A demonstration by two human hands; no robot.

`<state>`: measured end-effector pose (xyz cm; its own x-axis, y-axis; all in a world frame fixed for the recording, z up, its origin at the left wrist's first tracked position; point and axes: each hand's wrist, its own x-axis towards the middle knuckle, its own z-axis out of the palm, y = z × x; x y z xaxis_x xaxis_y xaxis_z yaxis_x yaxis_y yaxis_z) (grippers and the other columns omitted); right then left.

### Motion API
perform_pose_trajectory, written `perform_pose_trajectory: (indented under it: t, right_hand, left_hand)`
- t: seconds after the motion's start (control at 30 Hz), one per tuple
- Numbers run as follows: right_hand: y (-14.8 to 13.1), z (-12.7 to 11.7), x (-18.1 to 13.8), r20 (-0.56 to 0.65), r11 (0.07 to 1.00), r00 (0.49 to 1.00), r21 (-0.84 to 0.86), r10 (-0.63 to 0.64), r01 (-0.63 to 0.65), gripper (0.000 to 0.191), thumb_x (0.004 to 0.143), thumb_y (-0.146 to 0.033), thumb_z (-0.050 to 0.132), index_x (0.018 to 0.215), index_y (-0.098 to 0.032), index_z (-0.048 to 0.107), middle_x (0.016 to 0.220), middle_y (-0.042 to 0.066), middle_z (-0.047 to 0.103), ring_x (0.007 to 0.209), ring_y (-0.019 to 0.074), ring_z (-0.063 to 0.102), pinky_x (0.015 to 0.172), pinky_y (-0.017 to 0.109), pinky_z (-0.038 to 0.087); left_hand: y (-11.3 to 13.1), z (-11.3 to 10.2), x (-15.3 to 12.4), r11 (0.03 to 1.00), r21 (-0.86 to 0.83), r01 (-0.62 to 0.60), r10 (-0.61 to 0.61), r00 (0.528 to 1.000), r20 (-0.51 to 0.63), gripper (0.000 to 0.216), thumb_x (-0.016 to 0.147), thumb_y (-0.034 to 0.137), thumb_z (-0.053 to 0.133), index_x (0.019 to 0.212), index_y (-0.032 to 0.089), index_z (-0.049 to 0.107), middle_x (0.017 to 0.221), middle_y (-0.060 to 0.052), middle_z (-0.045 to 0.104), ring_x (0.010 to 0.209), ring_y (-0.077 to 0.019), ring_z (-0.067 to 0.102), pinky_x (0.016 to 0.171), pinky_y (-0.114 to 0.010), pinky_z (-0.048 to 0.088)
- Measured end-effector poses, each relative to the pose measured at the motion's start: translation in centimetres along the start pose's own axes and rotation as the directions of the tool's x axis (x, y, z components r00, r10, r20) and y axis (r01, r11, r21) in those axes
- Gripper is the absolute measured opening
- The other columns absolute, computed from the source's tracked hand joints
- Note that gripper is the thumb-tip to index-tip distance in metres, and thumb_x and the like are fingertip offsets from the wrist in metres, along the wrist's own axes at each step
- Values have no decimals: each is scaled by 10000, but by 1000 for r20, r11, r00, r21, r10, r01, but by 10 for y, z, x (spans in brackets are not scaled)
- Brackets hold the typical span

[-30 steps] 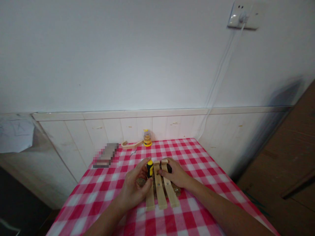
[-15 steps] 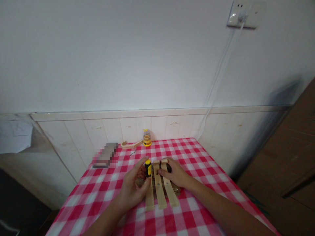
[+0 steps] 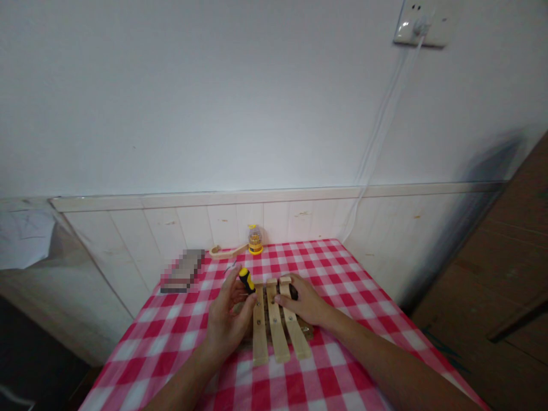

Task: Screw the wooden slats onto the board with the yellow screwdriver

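Note:
Three pale wooden slats [image 3: 278, 341] lie side by side across a brown base [image 3: 308, 330], and small screw heads show in them. My left hand [image 3: 229, 319] is closed around a small yellow-and-black screwdriver [image 3: 245, 278] at the left slat's upper end. The handle leans up and to the left; the shaft's tip is too small to make out. On the right, my right hand [image 3: 306, 302] grips the slatted wooden piece, its thumb on the middle slat and its other fingers behind the far edge. A dark rounded part [image 3: 293, 291] shows beside that hand.
A yellow-capped clear container of screwdriver bits [image 3: 256, 241] stands at the table's back edge. Beside it lies a curved wooden piece [image 3: 220, 253]. A blurred-out flat object [image 3: 184, 271] rests at left. Red-and-white checked cloth [image 3: 325, 377] covers the table, which meets a panelled wall [image 3: 299, 220].
My left hand has shifted left, and the screwdriver has gone from nearly upright to tilted, uncovering screw heads on the left slat. My right hand and the slatted piece stay in place.

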<state>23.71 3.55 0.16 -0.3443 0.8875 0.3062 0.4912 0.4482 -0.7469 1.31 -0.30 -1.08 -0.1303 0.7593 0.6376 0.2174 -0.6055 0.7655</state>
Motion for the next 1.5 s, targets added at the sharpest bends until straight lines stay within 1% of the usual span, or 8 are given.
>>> perform_pose_trajectory:
  t: [0.13, 0.27, 0.57, 0.73, 0.97, 1.13, 1.27, 1.5]
  right_hand:
    - [-1, 1, 0, 2, 1000, 1000, 30, -7, 7, 170, 882, -327, 718, 967, -200, 644, 976, 66, 699, 910, 247, 659, 823, 365, 507]
    - [-2, 1, -1, -3, 998, 1000, 63, 3, -3, 187, 881, -340, 713, 969, -198, 630, 966, 65, 693, 881, 239, 658, 792, 353, 512]
    - [-5, -1, -1, 2, 999, 1000, 53, -4, 4, 184, 883, -342, 722, 964, -200, 638, 962, 57, 698, 890, 231, 655, 784, 333, 508]
    - [-4, 0, -1, 0, 999, 1000, 50, 0, 0, 194, 876, -346, 732, 972, -202, 644, 989, 56, 704, 907, 236, 656, 799, 340, 507]
    - [-6, -2, -1, 3, 1000, 1000, -3, 16, -16, 185, 878, -340, 737, 976, -202, 660, 986, 63, 707, 942, 256, 659, 821, 362, 510]
    - [-6, -2, -2, 9, 1000, 1000, 1, 14, -14, 198, 880, -330, 732, 1005, -193, 664, 1032, 82, 708, 972, 267, 663, 847, 378, 513]
    - [-3, -1, -2, -1, 1000, 1000, 15, 12, -12, 197, 879, -327, 728, 1005, -195, 653, 1008, 71, 707, 945, 257, 663, 830, 367, 519]
    - [-3, -1, -2, 3, 1000, 1000, 23, 5, -5, 194, 881, -331, 729, 1004, -194, 666, 1007, 73, 711, 941, 255, 668, 828, 367, 531]
  left_hand:
    - [-4, 0, 1, 999, 43, -6, 6, 1000, 20, 645, 923, 306, 712, 1512, 243, 456, 1113, -99, 749, 905, -209, 782, 775, -330, 671]
    - [-5, -1, 2, 996, 91, -18, 13, 999, 52, 595, 929, 310, 695, 1483, 250, 487, 1103, -82, 753, 885, -201, 788, 794, -347, 678]
    - [-8, 0, 6, 983, 182, -37, 29, 998, 51, 546, 896, 356, 720, 1408, 249, 563, 1020, -44, 733, 756, -161, 754, 749, -329, 670]
    - [-8, 1, 9, 978, 208, -30, 19, 998, 55, 634, 889, 382, 727, 1472, 254, 512, 967, -25, 730, 711, -157, 728, 712, -327, 664]
    - [-3, 1, 9, 980, 194, -40, 26, 997, 76, 582, 901, 350, 716, 1450, 268, 541, 999, -33, 742, 783, -177, 752, 745, -334, 667]
    - [2, 0, 9, 988, 153, -11, -5, 995, 102, 586, 917, 278, 681, 1478, 269, 512, 1000, -38, 747, 823, -178, 762, 762, -325, 668]
    - [5, 0, 9, 989, 150, -10, -8, 993, 119, 589, 914, 248, 673, 1481, 258, 513, 999, -44, 749, 829, -185, 768, 762, -327, 671]
    - [1, -1, 6, 989, 150, -11, -2, 996, 88, 592, 912, 258, 689, 1478, 251, 516, 1004, -51, 744, 825, -186, 768, 762, -327, 672]
